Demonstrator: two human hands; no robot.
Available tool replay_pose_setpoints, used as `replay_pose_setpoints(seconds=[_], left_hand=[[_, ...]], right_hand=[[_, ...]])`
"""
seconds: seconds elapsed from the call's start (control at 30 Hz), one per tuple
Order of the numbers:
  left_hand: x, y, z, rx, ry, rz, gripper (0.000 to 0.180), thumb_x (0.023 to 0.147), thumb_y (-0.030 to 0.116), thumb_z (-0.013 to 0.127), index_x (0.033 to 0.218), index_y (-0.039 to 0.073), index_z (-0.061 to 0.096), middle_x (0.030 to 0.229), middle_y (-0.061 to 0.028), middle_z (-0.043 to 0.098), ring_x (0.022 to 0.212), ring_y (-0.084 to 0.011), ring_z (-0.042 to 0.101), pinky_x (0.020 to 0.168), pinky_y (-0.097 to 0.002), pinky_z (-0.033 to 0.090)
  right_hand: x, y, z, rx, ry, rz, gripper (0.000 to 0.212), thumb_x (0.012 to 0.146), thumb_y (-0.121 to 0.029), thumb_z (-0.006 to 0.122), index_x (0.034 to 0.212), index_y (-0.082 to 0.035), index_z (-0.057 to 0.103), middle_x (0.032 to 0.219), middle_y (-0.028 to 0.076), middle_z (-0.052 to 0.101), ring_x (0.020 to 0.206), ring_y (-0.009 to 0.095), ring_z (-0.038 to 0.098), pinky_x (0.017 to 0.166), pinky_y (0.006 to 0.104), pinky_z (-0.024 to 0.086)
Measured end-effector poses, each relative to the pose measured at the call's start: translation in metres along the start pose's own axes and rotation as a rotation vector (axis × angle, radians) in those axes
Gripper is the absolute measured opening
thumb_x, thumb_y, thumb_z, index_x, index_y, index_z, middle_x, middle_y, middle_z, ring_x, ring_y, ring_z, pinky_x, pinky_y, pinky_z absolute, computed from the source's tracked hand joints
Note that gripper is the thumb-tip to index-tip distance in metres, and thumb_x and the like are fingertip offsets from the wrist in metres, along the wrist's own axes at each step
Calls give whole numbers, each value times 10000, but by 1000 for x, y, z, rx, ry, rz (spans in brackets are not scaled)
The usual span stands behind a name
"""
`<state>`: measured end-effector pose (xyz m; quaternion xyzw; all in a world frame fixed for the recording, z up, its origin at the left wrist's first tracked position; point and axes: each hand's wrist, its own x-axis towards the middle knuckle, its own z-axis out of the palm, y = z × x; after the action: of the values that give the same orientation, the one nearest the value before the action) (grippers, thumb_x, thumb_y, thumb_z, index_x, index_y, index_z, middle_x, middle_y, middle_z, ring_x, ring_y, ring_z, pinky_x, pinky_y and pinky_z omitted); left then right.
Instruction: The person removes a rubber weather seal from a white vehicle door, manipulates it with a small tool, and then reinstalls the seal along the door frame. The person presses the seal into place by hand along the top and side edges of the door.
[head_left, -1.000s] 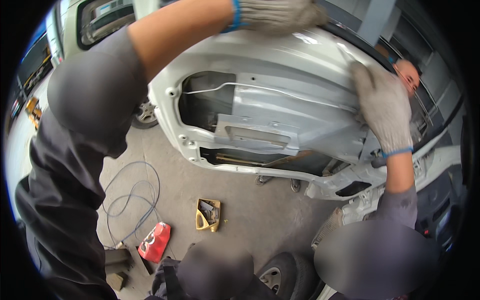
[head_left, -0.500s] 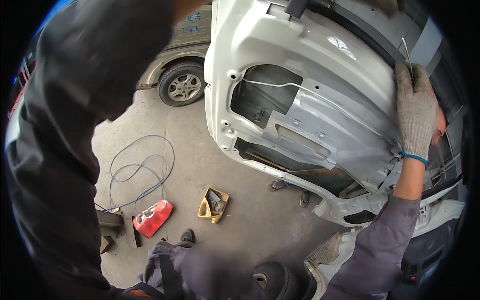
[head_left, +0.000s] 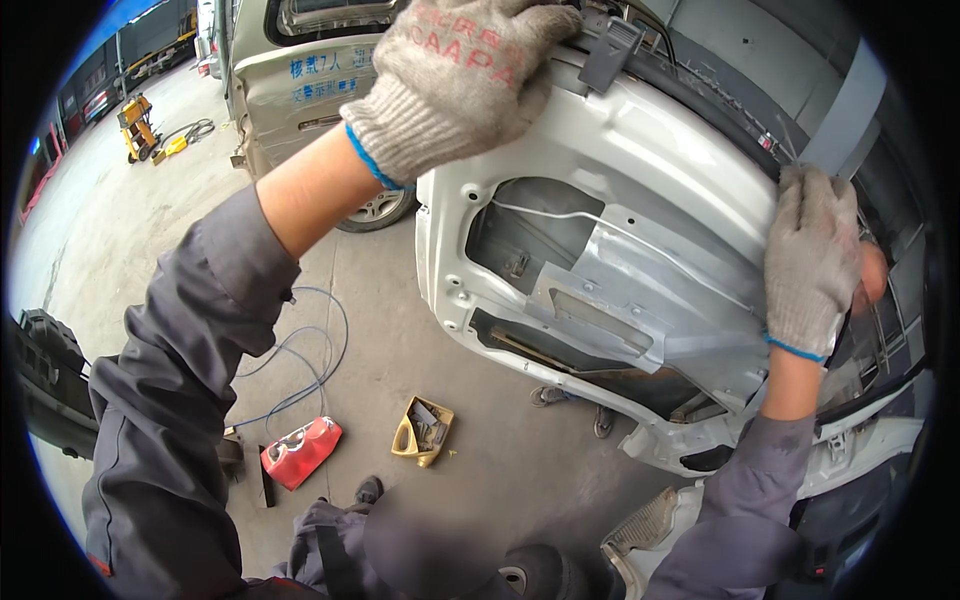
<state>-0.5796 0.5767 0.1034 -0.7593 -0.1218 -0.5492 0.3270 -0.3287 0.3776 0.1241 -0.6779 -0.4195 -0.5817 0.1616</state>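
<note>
A large white vehicle panel, with cutouts and a bent thin tube across it, stands tilted before me. At its upper edge is my left hand, in a knitted grey glove with a blue cuff. Its fingers are curled beside a black bracket; what they hold, if anything, is hidden. Farther right, my gloved right hand lies against the panel's edge, fingers bent. A thin metal rod, blurred, sticks up from its fingers. A black strip runs along the edge between both hands.
On the floor lie a red tail light, a cut-open yellow jug holding metal parts, and a looped blue hose. Another person's shoes show below the panel. A beige vehicle and yellow equipment stand beyond.
My left hand has come into full view at the panel's upper edge, its arm swinging down from across the left side. My right hand sits slightly lower and farther left in view.
</note>
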Motion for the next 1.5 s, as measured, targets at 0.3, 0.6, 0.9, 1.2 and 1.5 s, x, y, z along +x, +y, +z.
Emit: replay_pose_setpoints(seconds=[0.3,0.6,0.9,1.2,1.5], left_hand=[[-2,-9,36,-23,282,131,412,711,136,709,1118,79,676,1107,-95,674,1193,-362,556,1128,-621,337],[-21,5,39,89,182,23,332,862,163,671,1187,123,727,1153,-84,714,1070,-280,657,956,-424,543],[-25,-13,40,-38,179,109,375,1020,180,549,1323,-17,651,1327,-174,678,1265,-345,613,1102,-462,458],[68,153,10,-562,144,-36,349,1022,17,483,1324,-107,608,1362,-233,643,1312,-347,589,1120,-428,465],[171,373,93,-250,4,353,215,800,130,655,1010,93,683,984,-60,660,1031,-262,612,924,-417,502]], right_hand=[[5,-61,26,212,306,-132,154,843,-147,762,996,-129,776,977,73,714,928,283,675,823,420,560],[-25,-58,52,278,390,-220,28,973,-103,545,976,-94,572,906,63,581,796,205,544,749,305,487],[-67,26,30,177,497,-20,304,934,-139,553,1190,-12,658,1228,104,632,1094,262,600,884,354,509],[-224,289,-4,268,33,737,241,989,-100,577,1178,-13,698,1135,148,717,1000,283,709,863,371,560],[-183,325,13,486,-336,105,296,927,15,540,1173,13,705,1120,154,733,1043,257,714,930,355,534]])
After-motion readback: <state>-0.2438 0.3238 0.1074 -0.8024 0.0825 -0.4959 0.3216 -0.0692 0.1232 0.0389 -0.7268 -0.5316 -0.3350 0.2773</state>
